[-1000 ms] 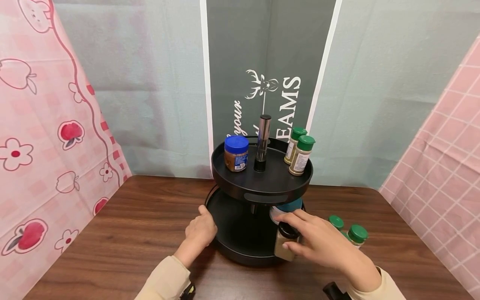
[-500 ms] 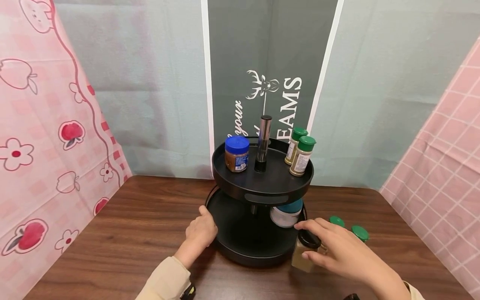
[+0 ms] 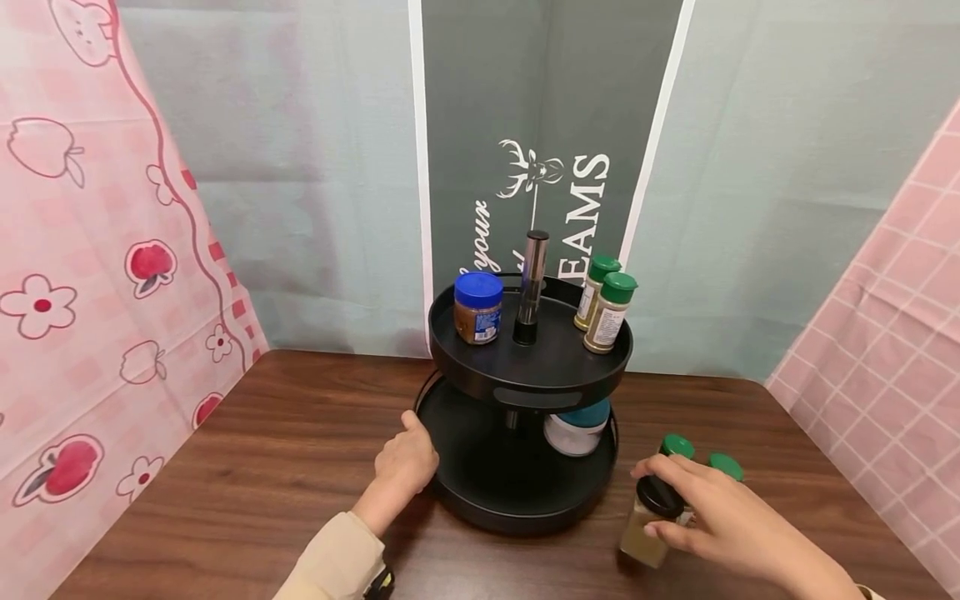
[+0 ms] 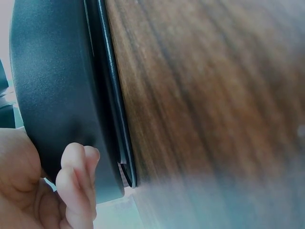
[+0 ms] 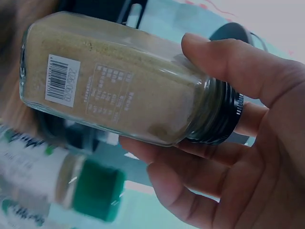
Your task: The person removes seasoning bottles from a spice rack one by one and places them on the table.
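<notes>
A two-tier black turntable (image 3: 517,521) stands on the table. My left hand (image 3: 405,462) grips the left rim of its lower tray, fingers curled against the outer wall (image 4: 57,86) in the left wrist view. To the right of that tray, my right hand (image 3: 723,521) holds a square glass spice jar (image 3: 641,540) with a black lid, pinched near the lid between thumb and fingers. Tan powder fills the jar, and a barcode label (image 5: 63,80) shows in the right wrist view. The jar leans slightly, low over the table; whether its base touches is unclear.
A blue-lidded jar (image 3: 478,321) and two green-capped spice bottles (image 3: 606,325) stand on the upper tray. A teal-lidded white tub (image 3: 573,437) sits on the lower tray. Two more green caps (image 3: 677,446) show behind my right hand. Fabric hangs along the back and sides.
My right hand has carried the black-lidded spice jar off the lower tray's front right edge, rightward and toward me. The teal-lidded tub has come into fuller view. My left hand stays at the rim.
</notes>
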The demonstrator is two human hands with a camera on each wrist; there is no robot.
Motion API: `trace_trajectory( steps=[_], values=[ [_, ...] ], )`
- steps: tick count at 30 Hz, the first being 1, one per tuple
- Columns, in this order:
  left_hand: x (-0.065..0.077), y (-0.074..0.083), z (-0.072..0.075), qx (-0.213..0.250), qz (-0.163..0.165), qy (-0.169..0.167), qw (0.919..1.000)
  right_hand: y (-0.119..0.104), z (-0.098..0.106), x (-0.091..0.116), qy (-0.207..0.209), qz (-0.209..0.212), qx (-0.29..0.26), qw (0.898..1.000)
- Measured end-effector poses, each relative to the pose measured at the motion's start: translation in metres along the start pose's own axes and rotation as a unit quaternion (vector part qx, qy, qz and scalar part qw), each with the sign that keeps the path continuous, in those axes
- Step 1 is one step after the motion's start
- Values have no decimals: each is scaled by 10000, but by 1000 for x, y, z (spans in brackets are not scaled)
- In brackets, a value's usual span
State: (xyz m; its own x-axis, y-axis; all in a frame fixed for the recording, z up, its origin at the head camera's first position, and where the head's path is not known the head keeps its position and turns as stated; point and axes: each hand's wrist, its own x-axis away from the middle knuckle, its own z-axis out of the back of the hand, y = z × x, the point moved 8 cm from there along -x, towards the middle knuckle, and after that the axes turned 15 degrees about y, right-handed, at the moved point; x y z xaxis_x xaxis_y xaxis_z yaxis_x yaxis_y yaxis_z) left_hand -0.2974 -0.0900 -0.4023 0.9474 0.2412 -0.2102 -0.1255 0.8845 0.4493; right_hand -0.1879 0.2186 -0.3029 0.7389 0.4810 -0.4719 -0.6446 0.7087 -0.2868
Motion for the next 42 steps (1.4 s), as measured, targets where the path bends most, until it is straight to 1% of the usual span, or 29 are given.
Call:
trace_trajectory(
  steps=[2, 3, 8, 12, 16, 20, 24, 30, 33, 37, 39, 42],
  values=[
    [0, 0, -1, 4, -1, -16, 10000, 6, -2, 7, -147, -84, -36, 9999],
    [0, 1, -1, 13, -7, -27, 10000, 8, -1, 10, -125, -40, 43, 9999],
    [-1, 2, 1, 3, -38, 9, 10000, 17, -1, 23, -218, -48, -90, 9997],
    [-1, 2, 1, 33, -38, -9, 10000, 28, -2, 29, -497, -326, -74, 9982],
    [1, 3, 1, 62, -16, -20, 10000, 39, -5, 34, -817, -669, -21, 9944],
    [1, 2, 0, 55, -24, -24, 10000, 46, -7, 42, -1137, -995, -381, 9878],
    [1, 2, 1, 38, -13, -12, 10000, 52, -6, 50, -1268, -1207, -739, 9818],
    [1, 2, 1, 1, -16, 31, 10000, 63, 2, 61, -1302, -1479, -660, 9782],
    [1, 2, 2, 7, -31, 59, 10000, 67, 6, 63, -1242, -1458, -516, 9801],
    [1, 2, 2, 19, -14, 42, 10000, 71, 8, 63, -1144, -1332, -564, 9828],
    [1, 1, 2, 13, 11, 29, 10000, 74, 8, 64, -1139, -1352, -580, 9825],
    [1, 1, 1, -6, 27, 27, 10000, 77, 11, 63, -928, -1253, -244, 9875]
  ],
)
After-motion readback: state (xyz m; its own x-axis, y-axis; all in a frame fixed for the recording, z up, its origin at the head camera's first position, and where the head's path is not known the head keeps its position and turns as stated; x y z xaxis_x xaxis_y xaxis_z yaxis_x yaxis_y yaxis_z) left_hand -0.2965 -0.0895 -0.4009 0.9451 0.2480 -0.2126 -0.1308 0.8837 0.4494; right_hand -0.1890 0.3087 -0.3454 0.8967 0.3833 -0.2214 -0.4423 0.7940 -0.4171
